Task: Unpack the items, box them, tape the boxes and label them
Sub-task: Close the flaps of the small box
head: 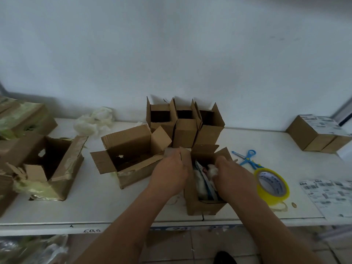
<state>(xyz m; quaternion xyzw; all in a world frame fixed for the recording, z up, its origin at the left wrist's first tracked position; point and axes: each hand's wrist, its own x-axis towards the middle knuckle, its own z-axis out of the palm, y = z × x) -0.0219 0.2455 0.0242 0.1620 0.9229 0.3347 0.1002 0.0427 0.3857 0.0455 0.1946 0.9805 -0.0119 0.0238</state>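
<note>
Two hands: both at the small open box [202,204] near the table's front edge, packing in progress by the look of it.
Left hand [169,173]: gripping the box's left flap, fingers curled over its edge; likely holding the flap out of the way and steadying the box.
Right hand [231,177]: down inside the box, fingers curled around a white packaged item [212,171]; probably pressing it in so the flaps can close.
Packed items: white and blue packets [202,184] standing upright inside, filling most of the box.
Three empty boxes [183,126]: upright in a row at the back against the wall, flaps up; apparently staged for the next items.
Source carton [131,155]: tipped open just left of the hands, looks emptied; within easy reach for unpacking.
Torn carton [49,166]: further left, with greenish tape residue.
Crumpled wrapping [93,121]: pushed to the back, clear of the work.
Tape roll [272,185]: yellow, just right of the box, ready for sealing.
Scissors [246,158]: blue, just behind the tape.
Label sheet [327,195]: flat at the right edge, for the last step.
Finished boxes [318,134]: far right, labelled, set apart from unfinished work.
Table [99,204]: white, bearing everything.
</note>
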